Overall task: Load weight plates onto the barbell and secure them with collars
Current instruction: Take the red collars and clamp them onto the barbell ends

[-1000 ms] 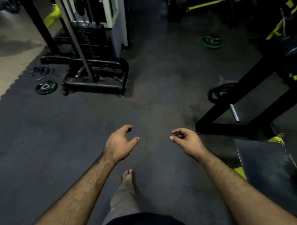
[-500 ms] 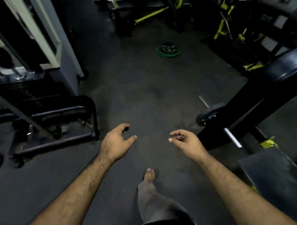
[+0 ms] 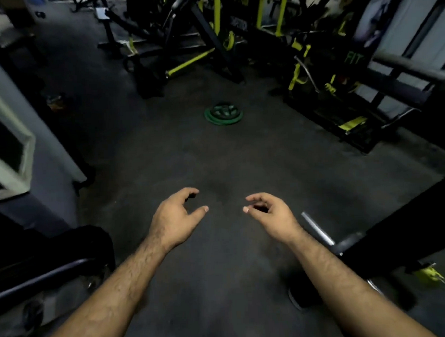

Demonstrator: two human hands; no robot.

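A small stack of green-rimmed weight plates (image 3: 223, 113) lies flat on the dark rubber floor, well ahead of me. My left hand (image 3: 176, 217) and my right hand (image 3: 270, 214) hang in front of me at waist height, both empty with fingers loosely curled and apart. To the right of my right hand the bare steel sleeve of a barbell (image 3: 317, 229) sticks out from under a black machine frame. A dark plate (image 3: 302, 296) sits low beside my right forearm, partly hidden by it.
A cable machine with a white frame (image 3: 10, 154) and its black base (image 3: 54, 262) stands at the left. Black and yellow gym machines (image 3: 198, 39) fill the back, and a padded bench (image 3: 406, 78) is at the right. Open floor runs down the middle.
The view has swung up and to the right, so the green plates now lie straight ahead and closer. Both hands stay empty in the same loose pose.
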